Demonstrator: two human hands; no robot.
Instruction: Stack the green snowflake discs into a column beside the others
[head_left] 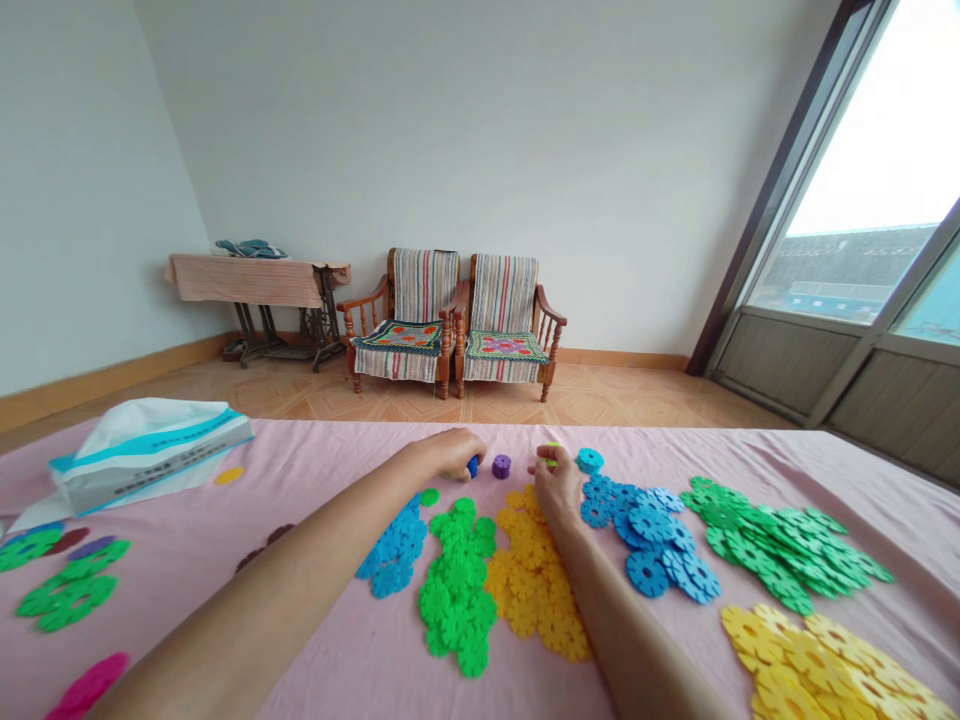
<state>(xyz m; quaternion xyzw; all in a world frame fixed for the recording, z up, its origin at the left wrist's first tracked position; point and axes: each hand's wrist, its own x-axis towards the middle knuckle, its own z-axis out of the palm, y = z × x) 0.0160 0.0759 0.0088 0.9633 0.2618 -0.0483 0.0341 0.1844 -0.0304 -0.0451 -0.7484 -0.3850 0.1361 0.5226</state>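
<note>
At the far side of the pink-covered table, my left hand (pixel 456 455) is closed around a small stack of dark blue notched discs (pixel 472 466). My right hand (pixel 556 480) has its fingers around yellow-green discs (pixel 553 452), which are partly hidden behind it. Between the two hands stands a short stack of purple discs (pixel 502 466). Just right of my right hand is a light blue stack (pixel 589 460). Flat piles of yellow discs (pixel 525 570), bright green discs (pixel 459 590) and blue discs (pixel 397 550) lie between my forearms.
To the right are piles of blue discs (pixel 652 530), green discs (pixel 780 540) and yellow discs (pixel 817 665). A tissue packet (pixel 154 455) lies at the left, near loose green discs (pixel 71 595) and pink discs (pixel 91 685). Two wooden chairs (pixel 450 345) stand beyond the table.
</note>
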